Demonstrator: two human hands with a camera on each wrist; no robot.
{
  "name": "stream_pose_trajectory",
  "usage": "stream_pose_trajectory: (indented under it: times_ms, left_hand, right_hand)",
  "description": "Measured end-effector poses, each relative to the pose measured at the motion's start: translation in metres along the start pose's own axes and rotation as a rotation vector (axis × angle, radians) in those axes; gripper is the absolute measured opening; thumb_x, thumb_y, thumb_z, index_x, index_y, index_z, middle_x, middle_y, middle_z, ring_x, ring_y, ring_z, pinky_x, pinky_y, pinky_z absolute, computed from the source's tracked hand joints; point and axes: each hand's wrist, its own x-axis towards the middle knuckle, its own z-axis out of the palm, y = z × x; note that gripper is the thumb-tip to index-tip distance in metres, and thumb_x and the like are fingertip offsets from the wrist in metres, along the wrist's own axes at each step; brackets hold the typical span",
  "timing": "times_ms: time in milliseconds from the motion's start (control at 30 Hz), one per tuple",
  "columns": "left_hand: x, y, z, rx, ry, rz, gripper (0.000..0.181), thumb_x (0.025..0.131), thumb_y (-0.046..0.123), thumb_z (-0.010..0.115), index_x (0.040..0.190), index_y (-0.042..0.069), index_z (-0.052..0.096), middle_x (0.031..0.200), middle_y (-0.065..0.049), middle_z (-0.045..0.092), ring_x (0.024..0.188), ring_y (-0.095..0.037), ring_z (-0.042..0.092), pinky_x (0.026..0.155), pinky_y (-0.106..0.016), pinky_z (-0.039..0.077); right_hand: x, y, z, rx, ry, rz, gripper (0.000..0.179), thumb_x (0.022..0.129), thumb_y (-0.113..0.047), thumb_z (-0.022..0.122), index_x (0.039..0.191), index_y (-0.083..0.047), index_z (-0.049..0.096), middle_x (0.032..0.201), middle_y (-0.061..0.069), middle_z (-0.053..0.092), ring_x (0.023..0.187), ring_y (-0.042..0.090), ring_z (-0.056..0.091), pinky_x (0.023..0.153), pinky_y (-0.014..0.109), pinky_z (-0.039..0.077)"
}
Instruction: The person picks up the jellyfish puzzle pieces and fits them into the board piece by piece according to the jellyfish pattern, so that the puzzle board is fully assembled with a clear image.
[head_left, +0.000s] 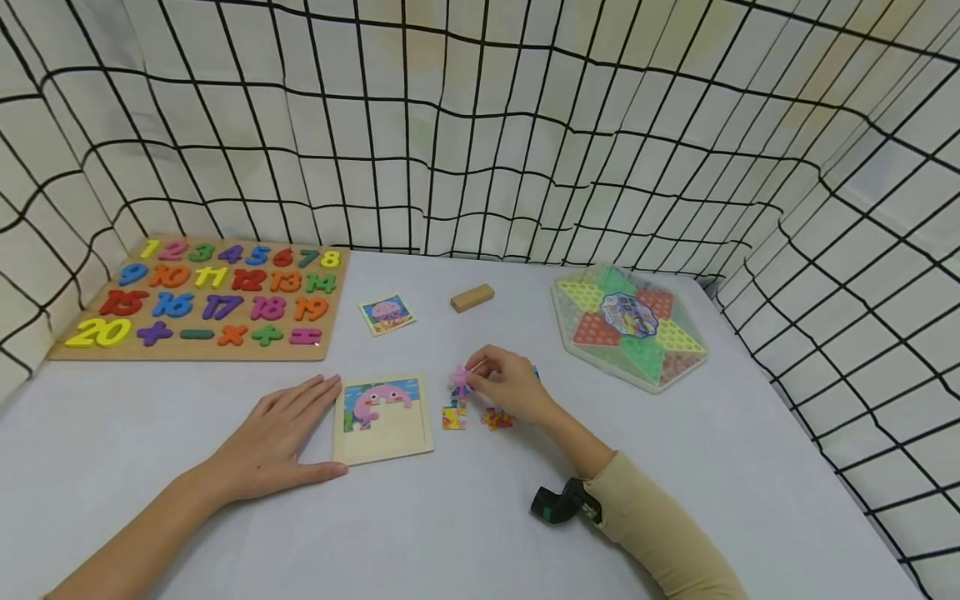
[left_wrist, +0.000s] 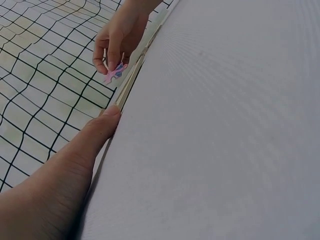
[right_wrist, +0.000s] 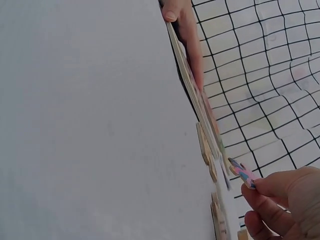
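A square wooden puzzle tray (head_left: pixel 390 437) lies on the table, its upper part filled with pieces that show a pink cartoon animal on blue. My left hand (head_left: pixel 281 437) rests at the tray's left side, fingers straight, with the thumb near its lower left corner. Right of the tray, my right hand (head_left: pixel 513 385) pinches a pink and blue puzzle piece (right_wrist: pixel 243 173) between thumb and fingers, held above the table. Below that hand lie loose puzzle pieces, a yellow one (head_left: pixel 453 418) and a red and yellow one (head_left: pixel 497 418); others are partly hidden by the hand.
A small picture card (head_left: pixel 387 314) and a wooden block (head_left: pixel 472 297) lie behind the tray. At the back left is a number board (head_left: pixel 202 333); at the back right, a hexagonal game box (head_left: pixel 630 325). Black wire mesh (head_left: pixel 465 133) borders the table's back and sides.
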Motion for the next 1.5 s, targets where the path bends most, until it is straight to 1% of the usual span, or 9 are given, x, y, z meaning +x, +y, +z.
stream_pose_trajectory:
  times_ms: [233, 433, 467, 567, 633, 767, 933, 1200, 1500]
  left_hand:
    - [0.002, 0.000, -0.001, 0.020, 0.009, 0.006, 0.103, 0.073, 0.072, 0.053, 0.143, 0.003, 0.027, 0.148, -0.013, 0.024, 0.135, -0.031, 0.017, 0.101, -0.053, 0.018]
    - [0.003, 0.000, -0.002, 0.019, 0.006, 0.007, 0.103, 0.073, 0.072, 0.053, 0.143, 0.002, 0.027, 0.148, -0.014, 0.024, 0.135, -0.031, 0.017, 0.100, -0.053, 0.018]
    - [0.004, 0.000, -0.002, 0.018, 0.005, 0.006, 0.103, 0.073, 0.072, 0.053, 0.143, 0.002, 0.027, 0.148, -0.014, 0.024, 0.135, -0.031, 0.017, 0.100, -0.053, 0.018]
    - [0.004, 0.001, -0.002, 0.016, 0.003, 0.007, 0.103, 0.073, 0.072, 0.053, 0.143, 0.002, 0.026, 0.148, -0.014, 0.024, 0.135, -0.032, 0.018, 0.101, -0.053, 0.018]
    - [0.004, 0.001, -0.002, 0.016, -0.002, 0.006, 0.103, 0.073, 0.072, 0.053, 0.143, 0.002, 0.026, 0.148, -0.014, 0.024, 0.135, -0.032, 0.017, 0.101, -0.054, 0.018]
    - [0.004, 0.002, -0.002, 0.014, -0.007, 0.001, 0.103, 0.073, 0.073, 0.052, 0.143, 0.002, 0.026, 0.149, -0.013, 0.024, 0.135, -0.032, 0.017, 0.101, -0.054, 0.018]
    - [0.003, 0.002, -0.002, 0.016, -0.003, 0.001, 0.103, 0.073, 0.073, 0.052, 0.144, 0.002, 0.025, 0.149, -0.013, 0.023, 0.135, -0.032, 0.017, 0.101, -0.054, 0.018]
    - [0.001, 0.001, -0.002, 0.011, 0.001, 0.008, 0.103, 0.073, 0.072, 0.052, 0.144, 0.003, 0.025, 0.149, -0.013, 0.023, 0.136, -0.031, 0.017, 0.101, -0.054, 0.018]
    - [0.000, 0.000, -0.002, 0.007, 0.006, 0.009, 0.103, 0.073, 0.072, 0.053, 0.144, 0.003, 0.025, 0.149, -0.013, 0.023, 0.135, -0.031, 0.017, 0.101, -0.053, 0.018]
  right_hand:
    - [0.004, -0.012, 0.013, 0.043, -0.063, -0.035, 0.009, 0.087, -0.013, 0.063, 0.096, -0.013, 0.059, 0.078, -0.006, 0.063, 0.064, 0.010, 0.052, 0.050, 0.021, 0.037]
    - [0.008, -0.022, 0.028, 0.106, -0.113, -0.045, 0.010, 0.087, -0.012, 0.063, 0.096, -0.013, 0.059, 0.078, -0.005, 0.063, 0.066, 0.009, 0.052, 0.051, 0.020, 0.040]
    - [0.008, -0.023, 0.030, 0.107, -0.117, -0.054, 0.010, 0.087, -0.013, 0.063, 0.096, -0.013, 0.060, 0.078, -0.005, 0.063, 0.068, 0.009, 0.053, 0.053, 0.019, 0.040]
    - [0.009, -0.027, 0.036, 0.109, -0.131, -0.075, 0.009, 0.087, -0.013, 0.063, 0.095, -0.013, 0.060, 0.078, -0.005, 0.063, 0.068, 0.008, 0.053, 0.053, 0.019, 0.040]
    - [0.009, -0.029, 0.040, 0.121, -0.147, -0.084, 0.008, 0.087, -0.012, 0.063, 0.095, -0.012, 0.060, 0.078, -0.005, 0.063, 0.062, 0.008, 0.053, 0.050, 0.019, 0.041]
    - [0.009, -0.032, 0.048, 0.129, -0.159, -0.114, 0.008, 0.086, -0.012, 0.064, 0.094, -0.011, 0.061, 0.078, -0.006, 0.063, 0.061, 0.006, 0.054, 0.053, 0.019, 0.043]
    - [0.012, -0.041, 0.056, 0.105, -0.147, -0.150, 0.009, 0.086, -0.012, 0.065, 0.094, -0.011, 0.062, 0.078, -0.007, 0.064, 0.072, 0.003, 0.056, 0.064, 0.018, 0.043]
    - [0.013, -0.049, 0.066, 0.058, -0.140, -0.110, 0.007, 0.086, -0.012, 0.064, 0.093, -0.010, 0.063, 0.076, -0.009, 0.063, 0.070, 0.002, 0.054, 0.061, 0.015, 0.044]
    - [0.016, -0.054, 0.073, -0.053, -0.123, -0.090, 0.007, 0.085, -0.015, 0.066, 0.089, -0.010, 0.067, 0.070, -0.011, 0.060, 0.070, 0.003, 0.049, 0.060, 0.015, 0.042]
